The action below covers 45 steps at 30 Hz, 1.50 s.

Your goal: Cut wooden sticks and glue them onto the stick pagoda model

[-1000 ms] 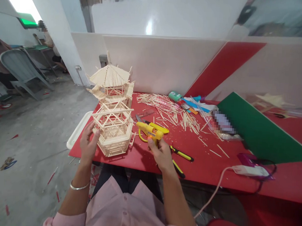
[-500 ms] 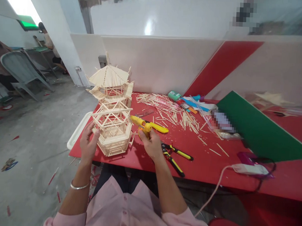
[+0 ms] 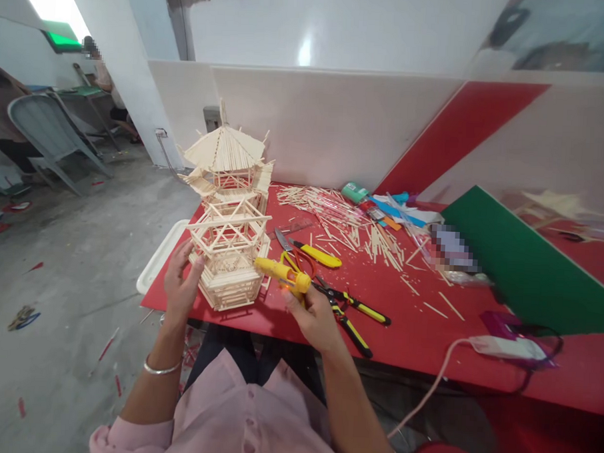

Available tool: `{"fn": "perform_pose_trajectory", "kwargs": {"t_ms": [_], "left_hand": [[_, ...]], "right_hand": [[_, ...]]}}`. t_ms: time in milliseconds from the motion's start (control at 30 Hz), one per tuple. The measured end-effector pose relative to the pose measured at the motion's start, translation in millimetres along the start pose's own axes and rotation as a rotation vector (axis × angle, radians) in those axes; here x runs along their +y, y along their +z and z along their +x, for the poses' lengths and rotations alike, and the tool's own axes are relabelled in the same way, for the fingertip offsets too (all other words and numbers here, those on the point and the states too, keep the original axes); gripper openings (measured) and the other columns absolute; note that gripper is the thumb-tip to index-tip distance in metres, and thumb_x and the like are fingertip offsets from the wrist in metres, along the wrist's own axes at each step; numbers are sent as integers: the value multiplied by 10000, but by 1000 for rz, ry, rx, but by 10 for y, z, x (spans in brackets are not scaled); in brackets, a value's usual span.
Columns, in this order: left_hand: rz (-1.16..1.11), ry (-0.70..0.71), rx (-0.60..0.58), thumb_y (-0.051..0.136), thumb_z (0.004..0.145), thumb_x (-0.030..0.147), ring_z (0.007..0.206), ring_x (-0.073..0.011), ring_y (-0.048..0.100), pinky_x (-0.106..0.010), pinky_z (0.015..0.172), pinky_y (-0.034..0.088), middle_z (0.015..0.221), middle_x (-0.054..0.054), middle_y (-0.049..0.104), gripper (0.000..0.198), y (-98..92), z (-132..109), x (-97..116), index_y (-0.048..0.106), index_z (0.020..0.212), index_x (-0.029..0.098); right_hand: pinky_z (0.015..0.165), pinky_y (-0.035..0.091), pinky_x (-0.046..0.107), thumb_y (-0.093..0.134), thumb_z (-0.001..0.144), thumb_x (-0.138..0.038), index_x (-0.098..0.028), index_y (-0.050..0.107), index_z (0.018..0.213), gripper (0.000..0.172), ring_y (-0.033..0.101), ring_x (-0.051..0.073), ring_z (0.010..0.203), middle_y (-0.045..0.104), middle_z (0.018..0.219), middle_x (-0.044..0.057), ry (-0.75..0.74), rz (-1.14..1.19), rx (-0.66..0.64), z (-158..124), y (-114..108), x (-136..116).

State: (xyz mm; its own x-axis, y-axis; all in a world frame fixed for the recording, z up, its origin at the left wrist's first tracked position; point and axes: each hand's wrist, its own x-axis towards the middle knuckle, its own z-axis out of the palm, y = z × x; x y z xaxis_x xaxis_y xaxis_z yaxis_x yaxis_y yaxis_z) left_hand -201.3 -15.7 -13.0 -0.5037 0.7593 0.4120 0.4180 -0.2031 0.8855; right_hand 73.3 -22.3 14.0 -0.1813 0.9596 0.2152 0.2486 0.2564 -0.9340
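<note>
A tiered pagoda model (image 3: 231,247) built of pale thin sticks stands at the left end of the red table. My left hand (image 3: 182,281) grips its lower left side, with the thumb in front and some fingertips hidden behind the sticks. In my right hand (image 3: 315,317) is a yellow glue gun (image 3: 284,274), its nozzle pointing left at the right side of the lower tier. Whether the nozzle touches the sticks I cannot tell. Just behind the gun lie scissors (image 3: 284,240) and a yellow utility knife (image 3: 317,255). Black-and-yellow pliers (image 3: 355,315) rest beside my right hand.
Loose sticks (image 3: 327,211) are heaped at the back of the red table (image 3: 402,338). A green board (image 3: 525,263) leans at the right, near a white power strip (image 3: 507,347) with a cord. A white tray (image 3: 160,260) sticks out at the left edge. Other people sit far left.
My right hand has brought the glue gun down and slightly right, from the upper frame to the lower tier. The scissors now show behind it. My left hand stays at the model.
</note>
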Motion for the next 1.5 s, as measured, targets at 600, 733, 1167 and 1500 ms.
{"fn": "perform_pose_trajectory", "kwargs": {"t_ms": [600, 733, 1167, 1500], "left_hand": [[103, 98, 17, 602, 901, 464, 1335, -248, 519, -416, 1119, 419, 1430, -89, 577, 437, -7, -96, 54, 640, 1280, 250], [95, 92, 24, 613, 894, 455, 1317, -256, 531, -430, 1114, 425, 1435, -97, 569, 436, -10, -152, 72, 645, 1275, 247], [171, 218, 23, 649, 881, 377, 1350, -289, 491, -474, 1139, 396, 1458, -113, 528, 454, -1, -323, 93, 607, 1315, 252], [266, 326, 58, 628, 907, 316, 1353, -276, 487, -467, 1125, 411, 1457, -133, 513, 471, 16, -448, 72, 560, 1365, 229]], "right_hand": [[522, 449, 270, 609, 870, -467, -192, 633, 759, 298, 510, 142, 540, 583, 615, 1, -83, -53, 175, -134, -21, -99], [609, 515, 298, 602, 880, -444, -202, 651, 818, 255, 605, 179, 633, 676, 722, 33, -135, -78, 166, -49, 100, -177], [538, 505, 293, 591, 905, -439, -209, 685, 1106, 320, 626, 182, 586, 720, 798, 59, -158, -47, 106, -86, 290, -217], [592, 474, 288, 593, 869, -530, -183, 634, 827, 351, 567, 157, 593, 641, 672, 11, 49, -22, 347, -71, 147, -29]]}}
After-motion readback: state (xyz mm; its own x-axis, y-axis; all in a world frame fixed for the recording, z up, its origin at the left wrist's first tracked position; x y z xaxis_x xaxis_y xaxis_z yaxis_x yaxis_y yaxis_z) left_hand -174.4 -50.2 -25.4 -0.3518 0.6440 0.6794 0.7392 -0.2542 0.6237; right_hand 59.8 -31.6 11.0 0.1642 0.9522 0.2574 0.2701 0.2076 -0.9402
